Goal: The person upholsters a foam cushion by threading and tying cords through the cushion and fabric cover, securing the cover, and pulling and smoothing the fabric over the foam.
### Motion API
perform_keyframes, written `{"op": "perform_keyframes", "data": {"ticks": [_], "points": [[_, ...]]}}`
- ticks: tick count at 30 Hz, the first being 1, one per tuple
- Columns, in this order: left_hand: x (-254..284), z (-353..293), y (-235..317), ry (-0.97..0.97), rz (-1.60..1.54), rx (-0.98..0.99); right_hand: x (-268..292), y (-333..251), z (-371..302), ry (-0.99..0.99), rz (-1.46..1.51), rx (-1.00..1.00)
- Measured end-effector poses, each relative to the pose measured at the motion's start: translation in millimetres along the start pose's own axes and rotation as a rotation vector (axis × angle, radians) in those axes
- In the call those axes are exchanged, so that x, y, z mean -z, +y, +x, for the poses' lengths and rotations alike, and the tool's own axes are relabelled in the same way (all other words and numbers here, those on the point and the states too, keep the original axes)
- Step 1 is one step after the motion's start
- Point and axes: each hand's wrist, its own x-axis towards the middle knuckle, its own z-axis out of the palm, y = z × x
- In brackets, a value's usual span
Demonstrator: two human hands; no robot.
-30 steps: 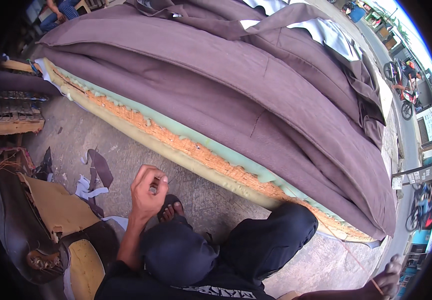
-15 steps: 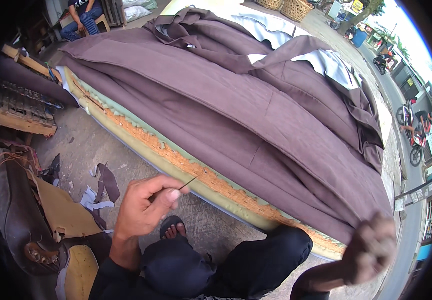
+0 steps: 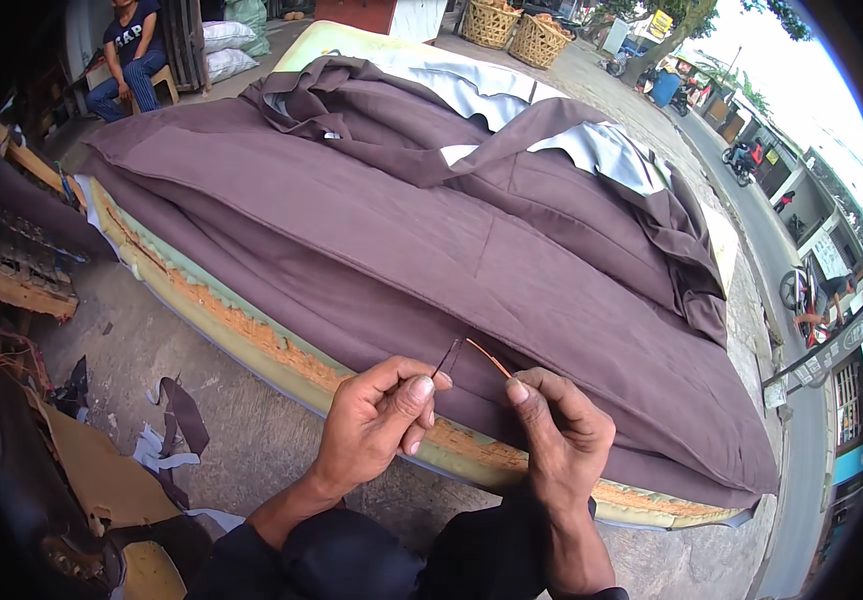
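My left hand is closed, pinching a thin dark needle between thumb and forefinger, tip upward. Close beside it, my right hand pinches an orange-brown thread. The thread's free end reaches the needle's upper end; whether it passes through an eye is too small to tell. Beyond both hands lies a large upholstered piece draped in purple-brown fabric. Along its near side runs a yellowish foam edge with a rough orange-brown strip, partly hidden behind my hands.
Fabric scraps lie on the concrete floor at left, near a dark, torn-open seat. A seated person is at the far left. Wicker baskets stand behind, and a road with motorcycles runs along the right.
My right hand has come in from the far right to beside my left hand, its thread now visible at the needle. The left hand has shifted right, needle turned more upright. The view has moved.
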Motion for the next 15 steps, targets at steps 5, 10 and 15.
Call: {"op": "perform_keyframes", "data": {"ticks": [5, 10, 15], "points": [[2, 3, -3, 0.031, 0.103, 0.087, -8, -2, -1, 0.042, -0.023, 0.047], [5, 3, -9, 0.017, 0.084, 0.048, -11, -1, -4, 0.000, -0.090, 0.077], [5, 2, -10, 0.008, 0.097, 0.045, -12, -2, -5, 0.001, -0.068, 0.094]]}}
